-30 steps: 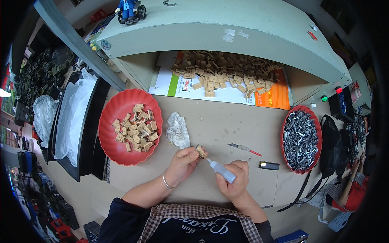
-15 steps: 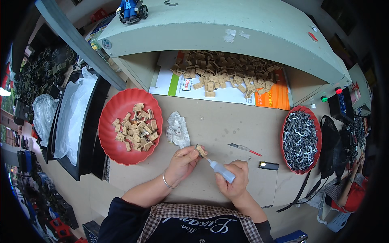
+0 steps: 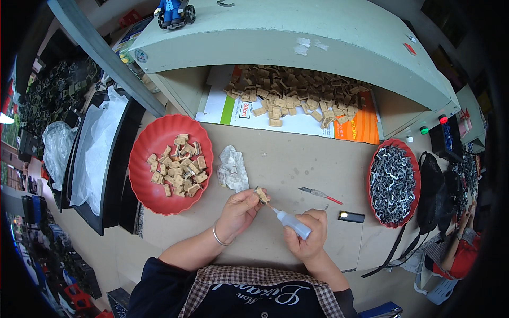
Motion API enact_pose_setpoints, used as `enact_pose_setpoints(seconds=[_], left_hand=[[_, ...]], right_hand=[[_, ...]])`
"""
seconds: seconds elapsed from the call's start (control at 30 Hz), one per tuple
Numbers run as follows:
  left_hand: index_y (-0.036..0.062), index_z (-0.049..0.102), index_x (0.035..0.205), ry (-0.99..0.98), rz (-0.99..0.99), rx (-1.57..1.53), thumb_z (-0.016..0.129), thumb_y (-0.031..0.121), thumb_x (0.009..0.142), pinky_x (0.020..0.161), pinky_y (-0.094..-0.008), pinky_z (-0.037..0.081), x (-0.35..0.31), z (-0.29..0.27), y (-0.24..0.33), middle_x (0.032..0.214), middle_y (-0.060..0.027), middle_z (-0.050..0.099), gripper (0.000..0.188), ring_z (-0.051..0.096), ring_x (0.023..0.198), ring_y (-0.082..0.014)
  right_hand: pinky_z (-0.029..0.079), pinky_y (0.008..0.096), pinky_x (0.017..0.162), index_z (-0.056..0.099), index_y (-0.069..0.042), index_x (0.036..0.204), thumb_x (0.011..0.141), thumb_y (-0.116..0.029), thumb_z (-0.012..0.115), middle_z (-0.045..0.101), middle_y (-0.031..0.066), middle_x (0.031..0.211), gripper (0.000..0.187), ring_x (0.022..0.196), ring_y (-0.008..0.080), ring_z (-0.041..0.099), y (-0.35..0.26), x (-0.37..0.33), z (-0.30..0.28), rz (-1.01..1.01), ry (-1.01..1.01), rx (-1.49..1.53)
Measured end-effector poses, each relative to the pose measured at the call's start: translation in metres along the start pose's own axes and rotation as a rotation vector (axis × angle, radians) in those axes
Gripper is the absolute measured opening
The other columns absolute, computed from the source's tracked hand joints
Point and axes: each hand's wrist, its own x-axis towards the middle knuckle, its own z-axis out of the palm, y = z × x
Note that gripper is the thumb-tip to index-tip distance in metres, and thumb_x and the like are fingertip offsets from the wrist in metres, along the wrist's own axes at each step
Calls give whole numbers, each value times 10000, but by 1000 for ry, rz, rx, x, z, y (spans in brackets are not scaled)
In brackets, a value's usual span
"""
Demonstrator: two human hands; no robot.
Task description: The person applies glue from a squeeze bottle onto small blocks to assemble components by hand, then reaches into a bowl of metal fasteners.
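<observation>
Over the near middle of the table, my left hand (image 3: 236,214) is closed, pinching a small tan block (image 3: 262,195) with a dark edge between thumb and fingers. My right hand (image 3: 309,233) wraps round a translucent squeeze bottle (image 3: 293,223) with a thin nozzle. The nozzle points up and left, its tip at or close to the block's lower side; whether they touch I cannot tell. Just beyond my left hand lies a crumpled white tissue (image 3: 232,168).
A red bowl (image 3: 139,183) of tan blocks stands left. Another red bowl (image 3: 418,185), at right, holds dark curved metal pieces. A craft knife (image 3: 321,195) and a black lighter (image 3: 351,217) lie between. Loose tan blocks (image 3: 297,90) fill the shelf opening. A co-worker's red sleeve (image 3: 460,254) shows far right.
My right hand and the bottle have shifted slightly to the right, drawing the nozzle a little down. The left hand keeps its pinch on the block, almost unmoved.
</observation>
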Motion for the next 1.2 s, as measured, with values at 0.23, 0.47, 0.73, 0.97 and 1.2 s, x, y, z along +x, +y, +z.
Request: enact_pose_setpoints(seconds=[0.23,0.47,0.73,0.97,1.2], left_hand=[[37,584,928,15,10,11,545,151,804,799,-311,408,0,1,0,920,-59,587,173,549,884,-183],[42,590,917,30,3,19,543,144,805,789,-310,414,0,3,1,926,-58,586,159,550,883,-186],[43,592,912,34,7,21,541,146,806,784,-307,415,0,3,2,920,-57,587,156,551,881,-184],[43,589,915,32,10,13,539,147,807,788,-304,412,0,2,0,920,-59,587,158,551,877,-182],[37,586,924,38,11,0,534,139,810,806,-302,411,0,1,0,921,-58,587,161,551,880,-185]], right_hand=[[411,279,521,488,-13,895,660,-123,675,476,105,751,320,644,208,467,2,-2,-2,2,-13,-4],[413,281,511,490,-15,887,650,-116,680,473,102,746,319,634,208,462,1,-1,-1,0,-15,-18],[407,275,495,499,-18,875,640,-106,685,461,99,754,312,623,200,459,1,-1,1,-30,-3,-24],[407,273,487,484,-17,889,648,-106,678,461,100,751,322,611,198,461,2,-2,-1,-35,-14,-23],[410,275,495,484,-17,884,660,-113,673,474,97,729,308,618,204,468,0,0,-2,-25,0,-30]])
